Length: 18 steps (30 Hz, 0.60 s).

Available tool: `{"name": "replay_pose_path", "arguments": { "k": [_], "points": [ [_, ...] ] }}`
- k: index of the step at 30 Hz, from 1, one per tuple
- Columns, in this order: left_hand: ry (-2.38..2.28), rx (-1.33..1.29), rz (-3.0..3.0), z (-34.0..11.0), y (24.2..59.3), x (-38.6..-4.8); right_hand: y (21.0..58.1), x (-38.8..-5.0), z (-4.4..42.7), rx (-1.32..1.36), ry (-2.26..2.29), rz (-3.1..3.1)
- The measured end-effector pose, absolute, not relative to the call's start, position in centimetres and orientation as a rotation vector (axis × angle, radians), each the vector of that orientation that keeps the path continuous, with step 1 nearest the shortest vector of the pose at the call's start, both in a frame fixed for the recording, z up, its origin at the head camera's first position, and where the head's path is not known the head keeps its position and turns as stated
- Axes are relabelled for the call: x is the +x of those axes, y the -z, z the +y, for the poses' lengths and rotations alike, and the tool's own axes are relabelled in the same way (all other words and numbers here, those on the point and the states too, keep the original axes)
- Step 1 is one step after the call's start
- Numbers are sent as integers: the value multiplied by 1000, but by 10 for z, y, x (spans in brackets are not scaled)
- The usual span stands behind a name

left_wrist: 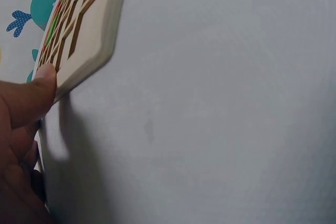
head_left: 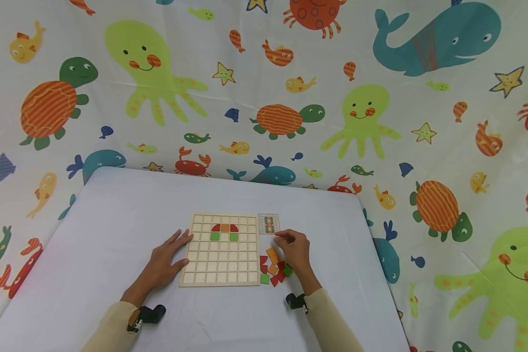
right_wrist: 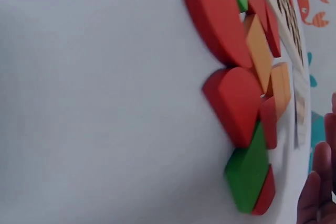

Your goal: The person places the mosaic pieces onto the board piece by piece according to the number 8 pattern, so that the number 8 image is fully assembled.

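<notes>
A wooden grid board (head_left: 220, 285) is laid flat on a white-covered desk (head_left: 123, 220), backed by a curtain (head_left: 365, 54) printed with sea creatures. Toward the board's far side, a small arch is formed by five blocks set in its cells: an orange square (head_left: 225, 228) flanked by two red quarter-rounds (head_left: 216, 228), with two green squares (head_left: 214, 236) placed beneath the red ones. The board's left edge is touched by the left hand (head_left: 160, 266), its fingers spread and extended, the thumb tip laid on the rim. At the near right corner of a small pattern card (head_left: 269, 224), lying just beside the board, the thumb and fingers of the right hand (head_left: 296, 252) are brought together; whether the card is pinched or merely touched cannot be told. Between that hand and the board, loose blocks (right_wrist: 233, 106) in red, orange and green are clustered, some leaning on others. The blocks are judged light, stiff and rather smooth, best taken by opposite side faces so that the top is left free for pressing into a cell. The card, likely thin and easily bent, is best lifted by a corner; the board, rigid and likely light, is best steadied by its rim.
</notes>
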<state>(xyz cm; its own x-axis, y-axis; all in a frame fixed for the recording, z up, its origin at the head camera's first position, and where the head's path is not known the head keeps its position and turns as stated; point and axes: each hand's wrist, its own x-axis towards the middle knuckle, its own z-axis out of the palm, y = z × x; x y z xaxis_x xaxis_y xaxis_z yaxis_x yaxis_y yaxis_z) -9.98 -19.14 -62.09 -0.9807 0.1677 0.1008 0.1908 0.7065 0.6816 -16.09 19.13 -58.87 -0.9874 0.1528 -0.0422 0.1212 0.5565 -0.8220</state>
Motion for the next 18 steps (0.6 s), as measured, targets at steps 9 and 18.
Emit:
{"name": "replay_pose_path", "arguments": {
  "k": [9, 18],
  "points": [
    [1159, -281, -2912, -191, 620, -102, 594, -152, 196, -285, -1454, -2779],
    [1143, -277, -2939, -192, 620, -102, 595, -138, 192, -180, -1479, -2851]
  ]
}}
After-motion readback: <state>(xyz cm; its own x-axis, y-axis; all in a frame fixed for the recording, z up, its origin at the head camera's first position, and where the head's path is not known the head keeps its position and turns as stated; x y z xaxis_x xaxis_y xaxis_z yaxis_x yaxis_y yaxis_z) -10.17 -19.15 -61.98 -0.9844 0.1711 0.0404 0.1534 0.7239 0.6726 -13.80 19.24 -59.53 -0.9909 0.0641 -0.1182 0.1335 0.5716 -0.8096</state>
